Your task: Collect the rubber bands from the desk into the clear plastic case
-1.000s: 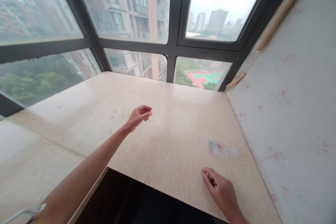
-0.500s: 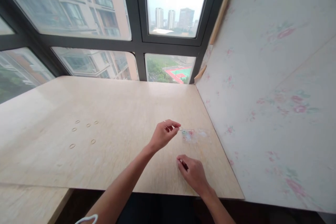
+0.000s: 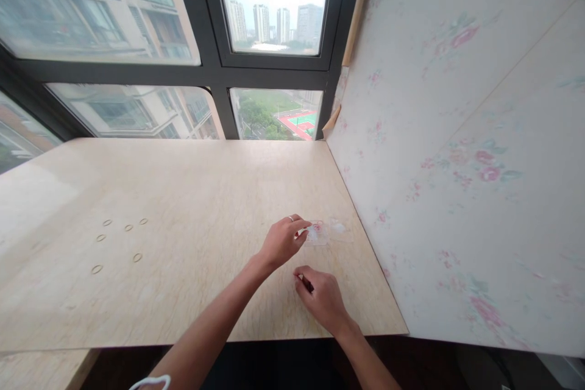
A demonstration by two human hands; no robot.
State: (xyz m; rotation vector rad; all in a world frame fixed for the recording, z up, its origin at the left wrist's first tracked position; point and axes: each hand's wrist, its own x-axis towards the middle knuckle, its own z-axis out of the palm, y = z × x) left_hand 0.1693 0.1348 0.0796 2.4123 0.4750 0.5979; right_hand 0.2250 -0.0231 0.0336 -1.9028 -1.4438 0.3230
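Note:
My left hand (image 3: 284,240) reaches over the near-left side of a small clear plastic box (image 3: 321,241), its index finger and thumb slightly apart and no ring visible between them. Inside the box lie thin coloured loops (image 3: 318,226), mostly red, like small rubber bands. Closer to the counter's front edge, my right hand (image 3: 322,297) rests with thumb and index finger pinched together; whatever is between them is hidden. Off to the left, several thin yellowish rings (image 3: 128,228) lie spread out flat on the counter.
The clear lid (image 3: 339,230) lies to the right of the box. A pale, wood-toned counter (image 3: 205,195) runs back to dark-framed windows (image 3: 269,77). A wall with floral paper (image 3: 434,134) borders it on the right. The counter's front edge is just below my hands.
The ring pinched in my left hand is no longer seen there, and those fingers have parted over the box. My right hand keeps its pinch. The view has turned slightly right.

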